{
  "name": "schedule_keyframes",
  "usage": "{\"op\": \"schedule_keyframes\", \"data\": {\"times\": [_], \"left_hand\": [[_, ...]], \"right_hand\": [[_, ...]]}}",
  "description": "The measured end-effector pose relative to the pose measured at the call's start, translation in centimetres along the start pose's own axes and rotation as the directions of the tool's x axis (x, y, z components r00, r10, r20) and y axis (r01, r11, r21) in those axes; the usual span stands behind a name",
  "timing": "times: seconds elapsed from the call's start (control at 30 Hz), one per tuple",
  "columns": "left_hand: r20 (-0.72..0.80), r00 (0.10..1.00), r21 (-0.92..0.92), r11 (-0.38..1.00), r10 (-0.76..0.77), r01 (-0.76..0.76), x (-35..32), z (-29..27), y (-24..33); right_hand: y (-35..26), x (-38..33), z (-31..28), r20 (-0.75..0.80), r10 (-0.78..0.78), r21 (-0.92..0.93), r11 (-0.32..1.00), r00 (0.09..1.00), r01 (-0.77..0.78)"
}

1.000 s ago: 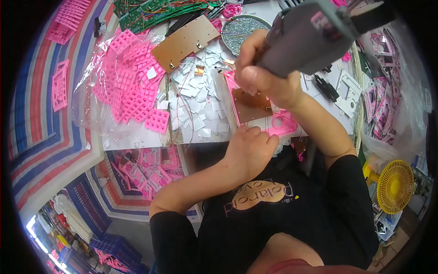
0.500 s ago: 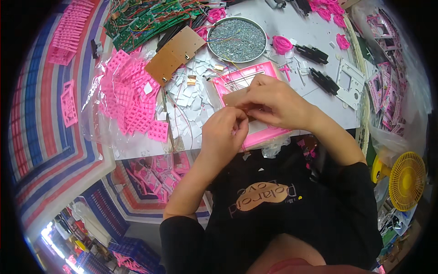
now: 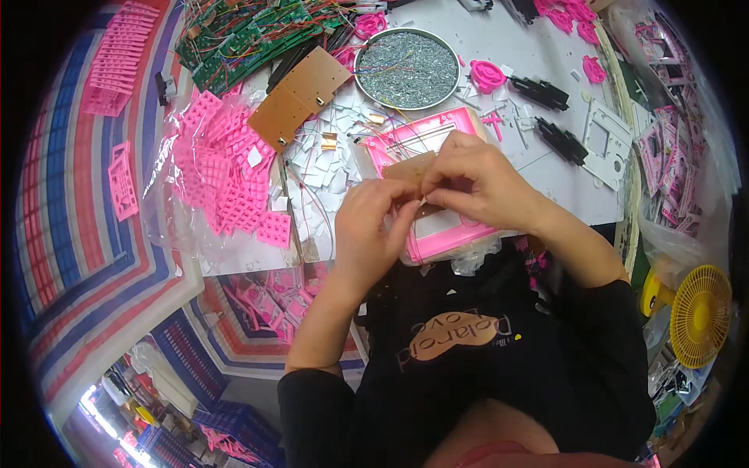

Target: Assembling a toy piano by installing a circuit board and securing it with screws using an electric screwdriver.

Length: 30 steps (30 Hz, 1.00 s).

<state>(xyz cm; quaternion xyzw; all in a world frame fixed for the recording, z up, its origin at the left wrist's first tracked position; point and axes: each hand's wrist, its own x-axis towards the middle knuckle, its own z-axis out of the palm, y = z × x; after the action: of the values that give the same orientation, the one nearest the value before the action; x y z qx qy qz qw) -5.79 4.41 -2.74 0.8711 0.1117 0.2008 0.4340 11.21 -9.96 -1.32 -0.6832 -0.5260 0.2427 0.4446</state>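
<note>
A small brown circuit board (image 3: 412, 169) is pinched between the fingertips of the left hand (image 3: 373, 226) and the right hand (image 3: 477, 181), both curled tightly together over a pink plastic frame (image 3: 406, 140) with a pale inner panel. The frame lies at the near edge of the white worktable (image 3: 538, 156), just in front of the person's chest. It is crowded by white slips (image 3: 324, 168) on the left and a round tin of metal screws (image 3: 407, 69) behind; barer table surface is seen to the right, before two black parts (image 3: 550, 117).
</note>
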Motion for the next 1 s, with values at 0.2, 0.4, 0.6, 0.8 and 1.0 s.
{"op": "schedule_keyframes", "data": {"times": [0.2,0.4,0.6,0.8,1.0], "left_hand": [[0.118,0.988,0.090,0.990,0.098,-0.109,0.0,-0.8,-1.0],[0.117,0.988,0.136,0.984,0.101,-0.116,0.0,-0.8,-0.4],[-0.057,0.988,0.294,0.948,0.146,-0.123,-0.5,1.2,0.3],[-0.074,0.990,0.409,0.909,0.122,-0.081,-0.4,2.5,0.1],[-0.050,0.997,0.218,0.975,0.059,-0.047,0.3,0.0,0.7]], "right_hand": [[-0.5,0.3,0.0,0.094,0.070,0.007,0.997,0.993,-0.071],[-1.1,0.4,0.1,0.105,0.039,-0.023,0.999,0.994,-0.037],[-1.0,0.2,0.2,0.087,0.079,0.012,0.997,0.993,-0.080],[-0.9,0.0,0.3,0.076,0.167,0.002,0.986,0.983,-0.168],[-0.7,0.1,-0.2,0.119,0.191,0.092,0.975,0.974,-0.202]]}}
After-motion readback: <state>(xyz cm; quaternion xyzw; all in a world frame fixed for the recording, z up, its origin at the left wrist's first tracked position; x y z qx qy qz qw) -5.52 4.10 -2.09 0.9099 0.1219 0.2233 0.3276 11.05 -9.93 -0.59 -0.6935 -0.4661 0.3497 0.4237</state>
